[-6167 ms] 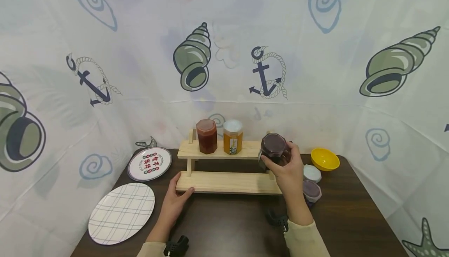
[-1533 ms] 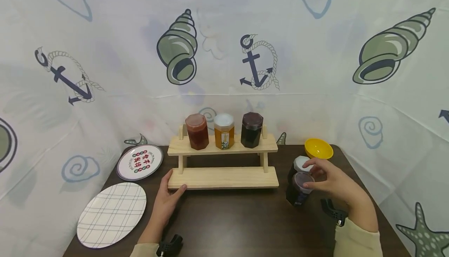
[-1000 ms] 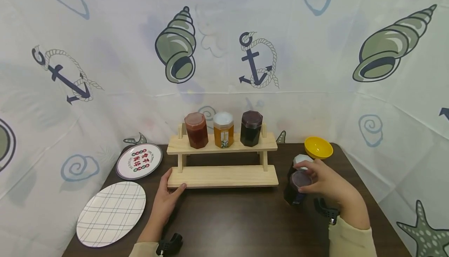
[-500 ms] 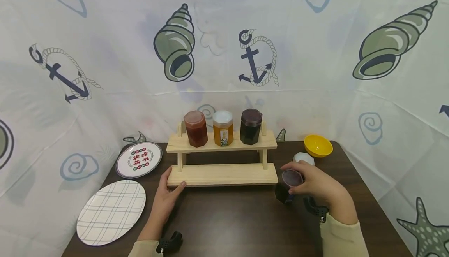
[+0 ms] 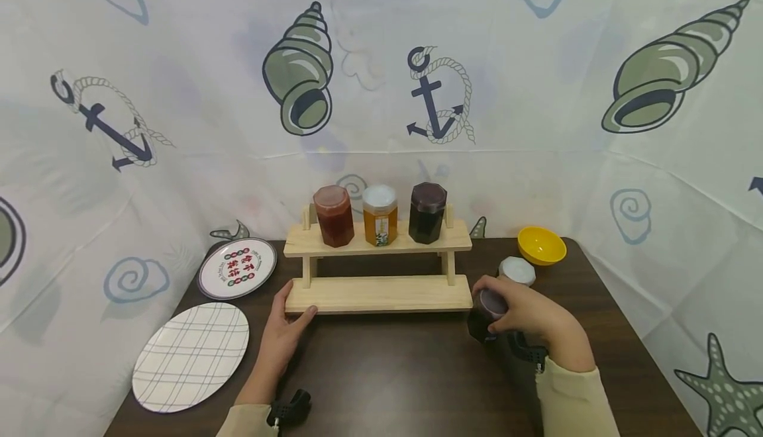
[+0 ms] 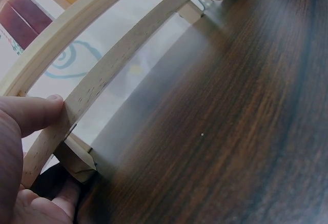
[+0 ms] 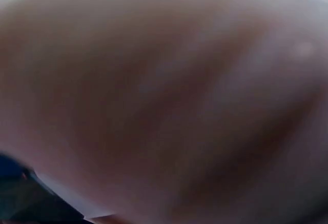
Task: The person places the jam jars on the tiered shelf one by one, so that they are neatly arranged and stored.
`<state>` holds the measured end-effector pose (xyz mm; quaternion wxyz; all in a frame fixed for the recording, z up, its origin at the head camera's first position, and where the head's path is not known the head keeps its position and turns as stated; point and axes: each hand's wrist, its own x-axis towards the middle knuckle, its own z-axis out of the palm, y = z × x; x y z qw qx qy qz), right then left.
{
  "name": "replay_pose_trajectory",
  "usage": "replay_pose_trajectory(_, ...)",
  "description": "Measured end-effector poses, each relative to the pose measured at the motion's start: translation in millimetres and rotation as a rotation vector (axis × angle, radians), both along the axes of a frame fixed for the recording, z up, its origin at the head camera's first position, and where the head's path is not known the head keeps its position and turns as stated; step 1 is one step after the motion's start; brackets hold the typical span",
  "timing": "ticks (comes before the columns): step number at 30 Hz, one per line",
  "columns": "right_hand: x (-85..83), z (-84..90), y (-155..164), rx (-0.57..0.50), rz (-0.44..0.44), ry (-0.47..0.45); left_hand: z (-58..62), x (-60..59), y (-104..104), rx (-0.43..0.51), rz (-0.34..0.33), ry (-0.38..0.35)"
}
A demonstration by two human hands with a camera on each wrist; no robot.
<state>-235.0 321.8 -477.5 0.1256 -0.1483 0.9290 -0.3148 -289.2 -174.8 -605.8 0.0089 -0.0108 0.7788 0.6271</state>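
A two-tier wooden shelf (image 5: 375,294) stands at the back of the table. My left hand (image 5: 285,328) grips the left end of its lower board; in the left wrist view the thumb (image 6: 38,112) lies on the board's front edge and fingers curl underneath. My right hand (image 5: 527,308) holds a dark jar (image 5: 479,321) with a purplish lid, just off the lower board's right end. On the upper board stand a red jar (image 5: 336,222), an amber jar (image 5: 381,225) with a white lid and a dark jar (image 5: 426,218). The right wrist view is mostly blurred skin.
Behind my right hand is a white-lidded jar (image 5: 517,269), partly hidden. A yellow bowl (image 5: 541,246) sits at the back right corner. Two plates lie on the left: one with red characters (image 5: 262,258), one with a grid pattern (image 5: 191,357). A patterned cloth (image 5: 381,93) hangs behind the table.
The dark jar my right hand held earlier now stands on the upper board. That hand has since grasped another dark jar and brought it left towards the shelf. My left hand keeps its grip.
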Motion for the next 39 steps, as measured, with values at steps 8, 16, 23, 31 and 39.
replay_pose_trajectory(8, 2.0, 3.7, 4.6, -0.026, -0.064, 0.012, 0.1, -0.4, 0.3, 0.004, -0.005, 0.001)
replay_pose_trajectory(16, 9.6, 16.0, 12.7, -0.110, -0.145, 0.120, 2.7, -0.5, 1.2, -0.008, -0.002, -0.002)
replay_pose_trajectory(23, 13.4, 22.8, 8.6, -0.166, -0.144, 0.268, 3.3, 1.1, 2.0, -0.002, 0.002, 0.006)
replay_pose_trajectory(31, 9.2, 25.7, -14.7, -0.233, -0.105, 0.364, 3.3, 0.7, -4.7, 0.007, 0.005, 0.015)
replay_pose_trajectory(39, 4.6, 16.9, -46.0, -0.285, -0.072, 0.466, -1.5, 0.8, -3.7, 0.013, 0.003, 0.020)
